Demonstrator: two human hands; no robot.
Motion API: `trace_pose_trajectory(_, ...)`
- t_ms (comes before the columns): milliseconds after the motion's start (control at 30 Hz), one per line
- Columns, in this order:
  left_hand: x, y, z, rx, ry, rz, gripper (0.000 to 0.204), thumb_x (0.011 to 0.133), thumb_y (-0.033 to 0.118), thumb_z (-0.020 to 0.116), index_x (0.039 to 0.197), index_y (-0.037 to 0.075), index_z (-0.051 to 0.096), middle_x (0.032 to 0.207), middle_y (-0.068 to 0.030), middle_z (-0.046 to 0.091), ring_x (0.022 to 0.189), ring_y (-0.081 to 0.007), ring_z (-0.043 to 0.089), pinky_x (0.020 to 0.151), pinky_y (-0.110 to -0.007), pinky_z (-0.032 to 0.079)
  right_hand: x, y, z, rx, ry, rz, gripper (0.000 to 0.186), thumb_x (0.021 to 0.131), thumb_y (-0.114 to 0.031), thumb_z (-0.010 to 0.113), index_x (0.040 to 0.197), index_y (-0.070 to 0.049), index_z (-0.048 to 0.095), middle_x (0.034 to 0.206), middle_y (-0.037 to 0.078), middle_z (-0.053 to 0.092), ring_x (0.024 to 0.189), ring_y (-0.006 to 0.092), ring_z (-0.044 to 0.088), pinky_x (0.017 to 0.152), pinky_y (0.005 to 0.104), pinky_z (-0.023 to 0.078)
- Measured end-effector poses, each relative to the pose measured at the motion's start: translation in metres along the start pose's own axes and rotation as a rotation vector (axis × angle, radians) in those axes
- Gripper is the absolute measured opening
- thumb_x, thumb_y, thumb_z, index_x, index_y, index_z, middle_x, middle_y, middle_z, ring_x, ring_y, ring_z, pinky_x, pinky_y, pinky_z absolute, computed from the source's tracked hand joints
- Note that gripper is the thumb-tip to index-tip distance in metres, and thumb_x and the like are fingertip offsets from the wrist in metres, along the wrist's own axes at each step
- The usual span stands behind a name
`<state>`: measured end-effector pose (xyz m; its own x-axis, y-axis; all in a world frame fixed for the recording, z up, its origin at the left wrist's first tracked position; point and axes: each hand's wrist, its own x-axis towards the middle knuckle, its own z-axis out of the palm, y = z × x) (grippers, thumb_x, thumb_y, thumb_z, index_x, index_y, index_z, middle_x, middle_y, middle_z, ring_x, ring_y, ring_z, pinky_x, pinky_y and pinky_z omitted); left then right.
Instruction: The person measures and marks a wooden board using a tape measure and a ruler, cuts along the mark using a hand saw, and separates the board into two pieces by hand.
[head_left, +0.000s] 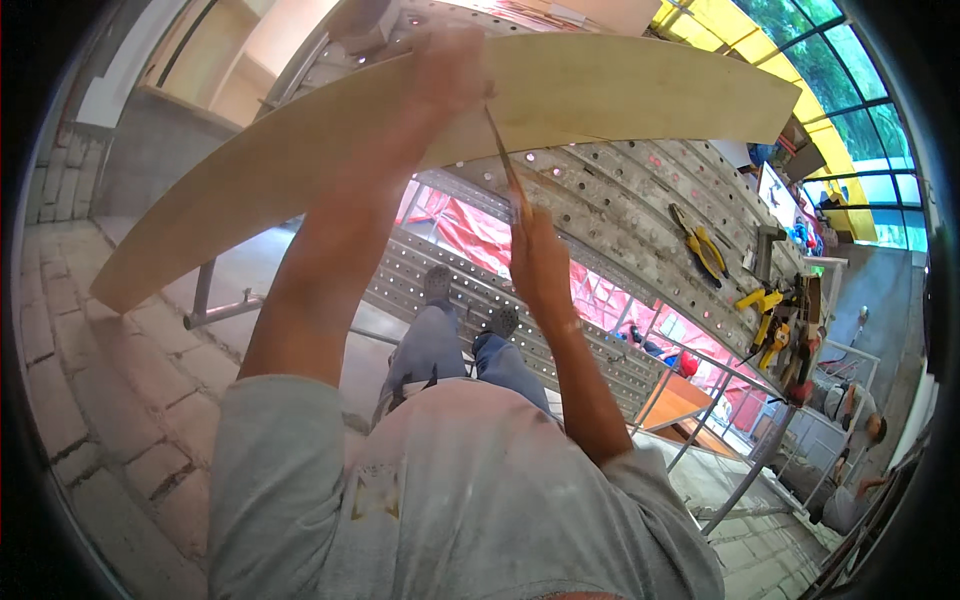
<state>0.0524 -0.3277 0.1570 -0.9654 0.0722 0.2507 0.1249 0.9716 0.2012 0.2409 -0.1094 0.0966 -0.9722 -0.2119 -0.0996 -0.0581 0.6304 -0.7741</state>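
Note:
A long, pale, curved board (620,90) lies across the perforated metal planks and juts out to the left. My left hand (450,70) is on or just over its upper middle, smeared by motion, so its fingers do not show clearly. In my right hand (540,265), closed around the handle, is a thin-bladed tool (506,160) that looks like a hand saw seen nearly edge-on. Its blade slants up to the board's lower edge, near my left hand. Whether the blade touches the wood cannot be made out.
Pliers with yellow handles (708,255) lie on the metal planks (620,190) to the right. Several yellow and dark tools (768,325) cluster beyond them. A gap shows pink sheeting (465,225) below. Metal railings (715,400) run at right; two people (850,410) are down there.

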Motion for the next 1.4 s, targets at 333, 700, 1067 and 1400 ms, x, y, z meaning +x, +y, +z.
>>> trace_pose_trajectory(333,0.014,0.015,0.025,0.024,0.111,0.06,0.065,0.068,0.038,0.091,0.112,0.001,0.061,0.113,-0.0209,0.068,0.115,-0.0388,0.063,0.102,-0.05,0.049,0.073,0.051,0.058,-0.094,0.258,-0.237,0.032,0.096,-0.011,0.056,0.127,-0.004,0.052,0.086,0.028,0.066,0.073,0.0485,0.066,0.06,0.0584,0.052)
trace_pose_trajectory(700,0.045,-0.056,0.05,-0.139,-0.058,0.177,0.063,0.067,0.038,0.091,0.111,0.003,0.064,0.111,-0.02,0.068,0.112,-0.0383,0.064,0.1,-0.05,0.05,-0.008,0.053,0.032,-0.204,-0.008,-0.155,0.025,0.097,-0.016,0.058,0.115,0.002,0.058,0.105,0.024,0.068,0.077,0.0431,0.071,0.063,0.0528,0.057)
trace_pose_trajectory(1067,0.056,-0.077,0.061,-0.137,-0.064,0.216,0.062,0.066,0.038,0.091,0.112,0.005,0.066,0.11,-0.0195,0.069,0.11,-0.0379,0.065,0.099,-0.05,0.05,0.073,0.028,0.051,-0.092,0.106,-0.114,0.032,0.1,-0.027,0.053,0.121,-0.002,0.055,0.101,0.029,0.069,0.096,0.0503,0.068,0.081,0.0595,0.054)
trace_pose_trajectory(1400,0.049,-0.083,0.062,-0.115,-0.078,0.217,0.064,0.066,0.039,0.091,0.114,0.004,0.065,0.113,-0.0197,0.068,0.112,-0.0378,0.064,0.1,-0.05,0.049,0.065,0.032,0.06,0.099,0.229,-0.095,0.033,0.1,-0.026,0.054,0.123,-0.002,0.049,0.091,0.027,0.069,0.085,0.0507,0.068,0.075,0.0591,0.054)
